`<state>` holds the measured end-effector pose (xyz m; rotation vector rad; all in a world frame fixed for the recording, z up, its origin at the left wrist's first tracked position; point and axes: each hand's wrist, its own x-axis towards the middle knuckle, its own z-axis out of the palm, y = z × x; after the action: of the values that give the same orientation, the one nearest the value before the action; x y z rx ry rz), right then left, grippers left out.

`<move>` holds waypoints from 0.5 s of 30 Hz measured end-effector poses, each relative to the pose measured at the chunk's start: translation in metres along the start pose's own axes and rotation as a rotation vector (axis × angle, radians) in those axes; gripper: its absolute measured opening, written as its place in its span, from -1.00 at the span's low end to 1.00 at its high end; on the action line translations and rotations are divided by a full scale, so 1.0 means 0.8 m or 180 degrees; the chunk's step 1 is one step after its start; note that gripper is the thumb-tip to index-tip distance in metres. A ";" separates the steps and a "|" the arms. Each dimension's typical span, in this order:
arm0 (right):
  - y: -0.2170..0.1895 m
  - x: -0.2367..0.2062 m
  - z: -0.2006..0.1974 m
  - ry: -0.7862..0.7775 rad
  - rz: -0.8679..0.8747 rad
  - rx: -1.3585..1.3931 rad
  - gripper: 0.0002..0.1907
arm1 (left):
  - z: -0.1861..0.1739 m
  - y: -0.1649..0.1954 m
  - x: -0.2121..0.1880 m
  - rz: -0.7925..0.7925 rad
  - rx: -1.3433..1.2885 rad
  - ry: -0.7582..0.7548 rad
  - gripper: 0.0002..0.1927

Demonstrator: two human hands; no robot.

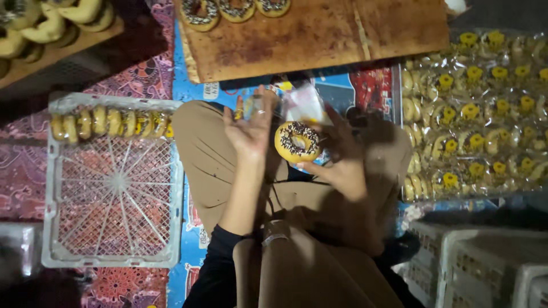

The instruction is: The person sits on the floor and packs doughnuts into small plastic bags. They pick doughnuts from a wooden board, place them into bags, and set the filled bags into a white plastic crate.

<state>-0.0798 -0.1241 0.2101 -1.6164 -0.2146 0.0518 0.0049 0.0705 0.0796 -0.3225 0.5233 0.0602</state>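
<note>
My right hand (342,162) holds a ring doughnut (297,141) with yellow glaze and chocolate sprinkles, gripped at its edge over my lap. My left hand (251,128) is raised just left of it, palm towards me and fingers spread. Its fingertips pinch one side of a clear plastic bag (302,104), which sits just above the doughnut. I sit cross-legged in brown trousers on a patterned mat.
A wooden board (319,40) ahead carries three sprinkled doughnuts (200,12) at its far edge. A tray (399,188) of bagged yellow-topped doughnuts lies right. A white plastic crate (114,228) at left holds one row of bagged doughnuts. More white crates (485,268) stand bottom right. Plain doughnuts (45,23) fill the top left.
</note>
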 end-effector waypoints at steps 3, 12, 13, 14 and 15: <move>-0.029 0.008 0.031 0.0498 -0.0361 -0.1569 0.36 | 0.009 -0.023 -0.032 0.0189 0.0259 -0.0814 -0.53; -0.026 0.049 0.076 0.0630 -0.0523 -0.1418 0.41 | 0.078 -0.037 -0.080 0.0785 0.1753 -0.1857 -0.37; -0.024 0.052 0.077 0.0715 -0.0992 -0.1882 0.24 | 0.086 -0.039 -0.084 0.0447 0.1627 -0.1970 -0.32; -0.022 0.054 0.077 0.0803 -0.1457 -0.2345 0.09 | 0.091 -0.044 -0.091 0.0106 0.1501 -0.2076 -0.27; -0.021 0.056 0.077 0.0895 -0.1900 -0.2804 -0.05 | 0.095 -0.049 -0.099 -0.0243 0.1382 -0.2158 -0.22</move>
<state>-0.0475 -0.0555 0.2273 -2.3282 -0.5421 -0.8254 -0.0217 0.0593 0.1929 0.1113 -0.1545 -0.0203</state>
